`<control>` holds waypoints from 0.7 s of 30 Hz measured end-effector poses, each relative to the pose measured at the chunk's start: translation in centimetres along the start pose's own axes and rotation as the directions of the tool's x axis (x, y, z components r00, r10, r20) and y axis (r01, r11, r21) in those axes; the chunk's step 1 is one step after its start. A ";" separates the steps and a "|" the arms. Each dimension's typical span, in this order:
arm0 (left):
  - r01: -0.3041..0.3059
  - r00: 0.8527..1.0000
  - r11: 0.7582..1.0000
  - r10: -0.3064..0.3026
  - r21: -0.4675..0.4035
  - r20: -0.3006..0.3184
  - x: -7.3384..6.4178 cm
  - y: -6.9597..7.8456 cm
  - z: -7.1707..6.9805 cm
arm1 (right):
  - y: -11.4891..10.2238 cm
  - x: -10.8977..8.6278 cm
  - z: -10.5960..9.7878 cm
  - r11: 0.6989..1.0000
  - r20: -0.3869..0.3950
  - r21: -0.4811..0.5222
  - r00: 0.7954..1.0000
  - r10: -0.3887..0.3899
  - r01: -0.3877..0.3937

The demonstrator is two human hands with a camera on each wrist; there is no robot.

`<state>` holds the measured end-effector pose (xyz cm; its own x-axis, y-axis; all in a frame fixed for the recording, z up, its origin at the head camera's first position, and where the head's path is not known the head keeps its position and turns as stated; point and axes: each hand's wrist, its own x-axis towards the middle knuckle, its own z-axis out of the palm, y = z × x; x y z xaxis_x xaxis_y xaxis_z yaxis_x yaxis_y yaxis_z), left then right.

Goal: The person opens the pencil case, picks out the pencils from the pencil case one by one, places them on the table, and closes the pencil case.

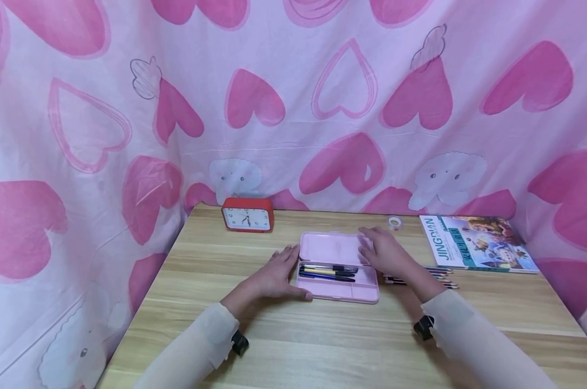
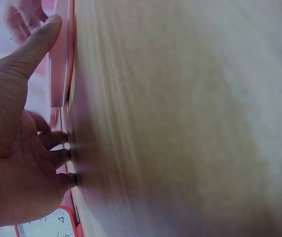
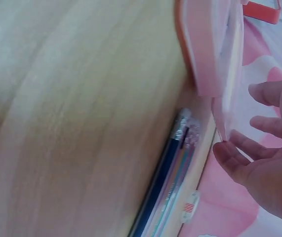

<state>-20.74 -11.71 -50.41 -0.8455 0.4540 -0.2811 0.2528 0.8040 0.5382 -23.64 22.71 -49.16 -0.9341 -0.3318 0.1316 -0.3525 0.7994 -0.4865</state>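
Note:
A pink pencil case (image 1: 339, 292) lies unfolded on the table, its lid (image 1: 322, 246) laid back towards the curtain. Several pens (image 1: 327, 272) rest in the rear compartment; the front compartments are bare. My left hand (image 1: 275, 274) spreads along the case's left side, thumb at its front left corner. In the left wrist view the left thumb (image 2: 44, 37) reaches over the case wall (image 2: 60, 74), while the other fingertips meet the tabletop. My right hand (image 1: 385, 251) is at the lid's right edge. In the right wrist view its fingertips (image 3: 225, 148) touch the lid's corner, fingers loosely bent.
Several pencils (image 1: 441, 276) lie right of the case, partly under the right forearm. A magazine (image 1: 478, 243) and a tape roll (image 1: 394, 222) sit behind them. A red alarm clock (image 1: 248, 215) stands at the back left, before a heart-patterned curtain (image 1: 342, 162).

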 end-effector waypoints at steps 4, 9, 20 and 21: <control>0.011 1.000 1.000 -0.012 -0.020 -0.013 0.0 0.0 0.2 | -1.0 -0.7 -0.7 1.000 -0.033 -0.021 0.999 0.013 -0.014; 0.010 1.000 1.000 -0.010 -0.013 -0.020 0.0 0.0 0.2 | -2.6 -2.4 -2.0 0.999 -0.094 -0.038 0.995 -0.016 0.013; -0.014 1.000 1.000 0.014 0.002 -0.014 -0.1 -0.3 0.2 | -3.2 -6.5 -2.1 0.973 -0.094 -0.018 0.969 -0.229 0.228; -0.019 1.000 1.000 0.019 0.005 -0.012 -0.1 -0.3 0.2 | -3.1 -6.8 -1.9 0.975 -0.057 0.007 0.974 -0.219 0.220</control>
<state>-20.61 -11.93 -50.71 -0.8462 0.4647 -0.2608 0.2713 0.7969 0.5398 -16.29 23.44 -46.92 -0.8358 -0.4698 0.2840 -0.5489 0.7035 -0.4514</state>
